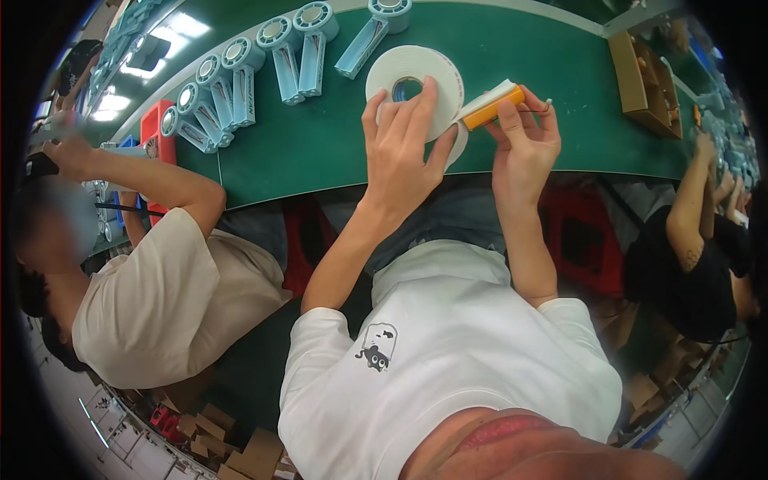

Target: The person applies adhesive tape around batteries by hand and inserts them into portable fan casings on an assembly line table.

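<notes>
A large white roll of tape (436, 68) stands over the green table, its round core facing me. My left hand (400, 156) grips it, the fingers across its face near the core and the thumb at its lower right edge. An orange battery (483, 114) sits in my right hand (524, 152), held between thumb and fingers. Along the battery's upper side lies a white tape strip (490, 97), whose lower end reaches the roll by my left thumb. Thin wires (541, 109) come out at the battery's right end, by my right fingertips.
Several light blue handheld fan housings (286, 72) lie in a row along the far left of the green table (320, 152). A cardboard box (632, 84) stands at the right. Co-workers sit on both sides, one in a beige shirt (160, 296) with an arm near the table's left end.
</notes>
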Action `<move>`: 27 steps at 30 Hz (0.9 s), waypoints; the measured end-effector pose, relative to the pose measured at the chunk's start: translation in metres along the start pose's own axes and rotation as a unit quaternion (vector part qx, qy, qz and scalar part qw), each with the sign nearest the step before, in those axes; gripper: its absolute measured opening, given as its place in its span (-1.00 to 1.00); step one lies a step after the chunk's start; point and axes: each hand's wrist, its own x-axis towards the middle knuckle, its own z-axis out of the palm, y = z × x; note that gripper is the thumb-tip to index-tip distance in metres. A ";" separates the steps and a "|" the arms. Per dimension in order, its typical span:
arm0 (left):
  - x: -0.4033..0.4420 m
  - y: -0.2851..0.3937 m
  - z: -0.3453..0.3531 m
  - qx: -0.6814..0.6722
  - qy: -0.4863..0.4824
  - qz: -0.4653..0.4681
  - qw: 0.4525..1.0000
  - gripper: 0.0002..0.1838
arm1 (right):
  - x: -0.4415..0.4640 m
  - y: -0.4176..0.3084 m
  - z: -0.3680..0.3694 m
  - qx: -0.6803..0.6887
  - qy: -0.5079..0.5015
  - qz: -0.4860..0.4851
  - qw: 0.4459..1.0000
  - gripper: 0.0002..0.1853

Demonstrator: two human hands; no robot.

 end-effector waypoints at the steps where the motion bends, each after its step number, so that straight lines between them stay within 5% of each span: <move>1: 0.004 0.003 0.003 -0.002 -0.001 0.000 1.000 -0.27 | 0.004 -0.001 -0.001 0.018 0.032 0.007 0.999 -0.73; 4: -0.002 0.003 0.005 -0.003 -0.054 0.017 0.998 -0.26 | 0.034 0.004 -0.023 0.086 0.135 -0.049 0.986 -0.77; 9: 0.000 0.004 0.036 -0.026 -0.192 0.102 0.976 -0.30 | 0.126 -0.067 -0.114 0.081 0.242 -0.281 0.925 -0.65; 14: 0.068 0.029 0.141 -0.105 -0.189 0.209 0.954 -0.25 | 0.115 -0.077 -0.143 -0.057 0.208 -0.299 0.929 -0.69; 20: 0.205 -0.022 0.147 -0.089 -0.175 0.309 0.930 -0.36 | 0.105 -0.041 -0.202 -0.102 0.241 -0.242 0.934 -0.66; 22: 0.288 -0.098 0.179 -0.001 -0.094 0.312 0.945 -0.56 | 0.106 -0.043 -0.201 -0.091 0.233 -0.233 0.940 -0.67; 24: 0.342 -0.156 0.199 0.160 -0.178 0.200 0.950 -0.18 | 0.104 -0.046 -0.196 -0.074 0.212 -0.210 0.952 -0.68; 26: 0.364 -0.165 0.199 0.160 -0.239 0.129 0.949 -0.18 | 0.106 -0.049 -0.200 -0.080 0.207 -0.206 0.953 -0.68; 27: 0.369 -0.178 0.213 0.166 -0.247 0.164 0.940 -0.19 | 0.104 -0.048 -0.201 -0.086 0.206 -0.199 0.954 -0.69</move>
